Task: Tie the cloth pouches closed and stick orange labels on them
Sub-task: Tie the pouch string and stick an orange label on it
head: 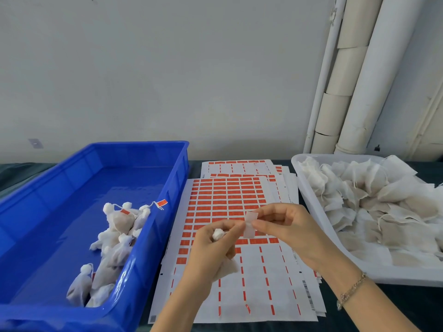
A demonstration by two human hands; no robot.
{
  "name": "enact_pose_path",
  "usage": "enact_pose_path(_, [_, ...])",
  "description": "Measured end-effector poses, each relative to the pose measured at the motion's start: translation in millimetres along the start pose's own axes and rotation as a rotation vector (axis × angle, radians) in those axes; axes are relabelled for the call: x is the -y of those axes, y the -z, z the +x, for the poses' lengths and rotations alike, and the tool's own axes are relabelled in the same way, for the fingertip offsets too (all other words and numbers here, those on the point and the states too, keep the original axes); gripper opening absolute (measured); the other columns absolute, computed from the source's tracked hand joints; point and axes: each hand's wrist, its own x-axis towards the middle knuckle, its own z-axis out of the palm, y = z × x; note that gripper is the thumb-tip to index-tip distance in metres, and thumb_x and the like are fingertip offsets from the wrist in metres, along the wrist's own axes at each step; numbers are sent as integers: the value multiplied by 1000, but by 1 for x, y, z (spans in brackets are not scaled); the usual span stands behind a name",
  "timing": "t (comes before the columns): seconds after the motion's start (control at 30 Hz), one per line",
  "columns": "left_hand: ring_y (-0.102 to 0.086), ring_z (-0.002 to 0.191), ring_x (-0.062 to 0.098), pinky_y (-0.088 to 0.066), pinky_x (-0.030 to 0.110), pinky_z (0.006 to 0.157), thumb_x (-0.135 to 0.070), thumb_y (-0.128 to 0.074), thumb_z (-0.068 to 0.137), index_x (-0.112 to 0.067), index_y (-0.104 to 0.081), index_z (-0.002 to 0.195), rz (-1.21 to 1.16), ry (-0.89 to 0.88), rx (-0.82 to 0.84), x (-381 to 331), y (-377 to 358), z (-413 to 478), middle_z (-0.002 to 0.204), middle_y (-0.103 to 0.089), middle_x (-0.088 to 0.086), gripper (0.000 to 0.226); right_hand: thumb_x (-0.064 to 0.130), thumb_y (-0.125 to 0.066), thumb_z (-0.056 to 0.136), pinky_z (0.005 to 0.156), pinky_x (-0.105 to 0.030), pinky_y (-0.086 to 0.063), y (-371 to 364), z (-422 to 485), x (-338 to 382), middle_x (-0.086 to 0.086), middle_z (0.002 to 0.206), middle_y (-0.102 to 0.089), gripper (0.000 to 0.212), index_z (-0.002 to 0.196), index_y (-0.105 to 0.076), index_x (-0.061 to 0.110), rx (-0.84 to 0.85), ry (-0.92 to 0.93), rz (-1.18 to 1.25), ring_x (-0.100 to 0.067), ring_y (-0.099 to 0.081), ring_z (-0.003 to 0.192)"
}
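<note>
Head view, workbench seen from above. In the lower centre of the frame, a small off-white cloth pouch (pixel 227 269) is grasped in the curled fingers of the left hand (pixel 211 245); its gathered, puffy top protrudes above the fist and its body hangs below the palm. Just right of it, a small rectangular label (pixel 250 225), its whitish side turned to the camera, is pinched between thumb and forefinger of the right hand (pixel 287 226). The label is also met by the left fingertips, so both hands are joined at it. A thin gold-toned chain bracelet (pixel 352 288) is worn on the right wrist.

Beneath the hands, overlapping white backing sheets with rows of orange rectangular labels (pixel 223 200) are spread across the middle of the frame; the lower rows are stripped, with only narrow orange slivers left.

At the left, a blue rectangular plastic crate (pixel 107 178) is seen, in which tied white pouches (pixel 119 224) are heaped against its right wall. One orange tag on a string (pixel 161 203) is draped at that rim.

At the right, a white plastic tray (pixel 309 195) is filled with flat, untied cloth pouches (pixel 374 202).

A dark table covering (pixel 395 305) lies under everything. White vertical pipes (pixel 364 92) are seen at the upper right.
</note>
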Motion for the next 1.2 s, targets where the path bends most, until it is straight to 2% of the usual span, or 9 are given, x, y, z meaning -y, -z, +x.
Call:
enact_pose_path(0.13, [-52, 48, 6, -43, 13, 52, -39, -71, 78, -24, -73, 85, 23, 24, 34, -1, 2, 0, 52, -55, -7, 17, 22, -77, 78, 72, -19, -56, 2, -1, -1, 9, 87, -74, 12, 90, -74, 24, 5, 32, -40, -9, -71, 85])
enact_pose_path(0.23, [-47, 51, 10, -41, 20, 55, -39, -70, 79, -18, -74, 86, 10, 57, 46, -1, 2, 0, 50, -52, -5, 22, 32, -76, 74, 72, -17, -56, 2, -2, -1, 12, 86, -74, 14, 87, -75, 27, -7, 99, -108, -7, -70, 84])
enact_pose_path(0.3, [-44, 51, 12, -40, 21, 53, -35, -70, 80, -14, -73, 83, -45, 94, 47, -1, 2, -1, 49, -50, -3, 22, 40, -72, 68, 73, -15, -55, 1, -4, 1, 16, 85, -73, 20, 85, -74, 30, -22, 155, -144, -5, -70, 84])
enact_pose_path(0.43, [-41, 47, 13, -38, 24, 54, -31, -72, 78, -13, -68, 70, -155, 170, 57, -4, 0, -1, 46, -47, -1, 19, 42, -69, 66, 78, -12, -53, 1, -8, 2, 22, 88, -72, 20, 85, -73, 37, -43, 249, -207, -1, -68, 89])
enact_pose_path(0.6, [-42, 44, 12, -37, 27, 55, -32, -71, 79, -15, -62, 62, -163, 214, 66, -4, -1, -1, 47, -47, 0, 26, 35, -68, 71, 85, -12, -51, 4, -12, 3, 20, 89, -73, 21, 90, -77, 31, -35, 313, -287, 1, -67, 92])
enact_pose_path(0.7, [-42, 41, 11, -36, 26, 52, -31, -71, 79, -19, -59, 50, -194, 229, 83, -4, 0, 0, 46, -46, 0, 34, 31, -67, 74, 84, -13, -52, 5, -15, 6, 19, 89, -72, 19, 90, -77, 29, -23, 382, -349, 1, -66, 90])
enact_pose_path(0.87, [-40, 39, 11, -35, 21, 44, -27, -70, 82, -19, -59, 44, -240, 266, 119, -3, 2, 1, 47, -45, 2, 40, 13, -73, 78, 85, -13, -51, 6, -16, 7, 16, 92, -71, 18, 92, -77, 24, -20, 459, -452, 3, -64, 91])
enact_pose_path(1.1, [-37, 40, 10, -34, 20, 44, -24, -71, 80, -18, -59, 43, -316, 301, 164, -1, 5, 5, 49, -43, 3, 39, 18, -68, 79, 86, -14, -51, 5, -17, 7, 5, 93, -72, 18, 93, -78, 16, -1, 630, -551, -4, -65, 88])
enact_pose_path(1.2, [-38, 39, 11, -35, 20, 43, -28, -76, 65, -17, -60, 45, -335, 325, 184, -2, 6, 4, 49, -45, 3, 28, 17, -67, 79, 86, -15, -52, 8, -16, 6, 3, 94, -71, 20, 96, -77, 16, 34, 691, -628, -5, -64, 90])
